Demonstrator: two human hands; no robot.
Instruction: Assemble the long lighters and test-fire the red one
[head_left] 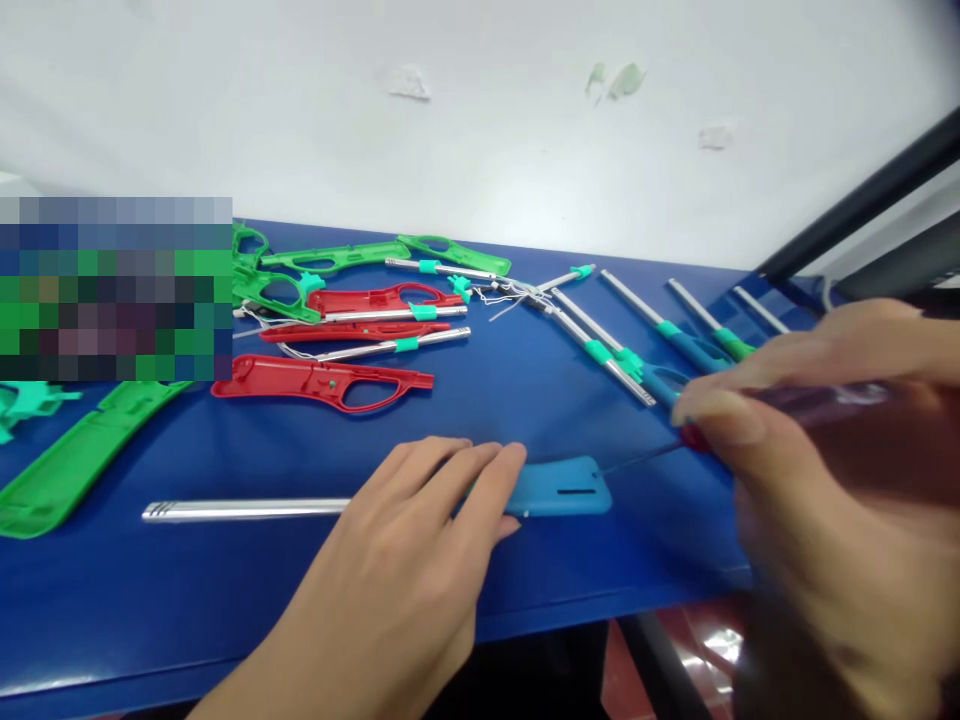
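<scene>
My left hand (pixel 427 540) is closed over a utility lighter (pixel 564 488) with a blue handle and a long metal tube, pressing it flat against the table. The tube points left, and the handle's end with its dark slot sticks out to the right of my fingers. In my right hand (pixel 847 570) is a screwdriver (pixel 870 435) with a dark reddish handle, gripped between thumb and fingers. Its thin shaft slants left, with the tip at the end of the blue handle near a small hole. Motion blurs the right hand somewhat.
Red handle shells (pixel 300 382), green handle shells (pixel 97 450) and metal tubes (pixel 585 322) with teal clips and white wires lie across the blue table (pixel 247 610). More lighters (pixel 686 345) lie at the right, partly behind my right hand. A white wall (pixel 480 130) stands behind.
</scene>
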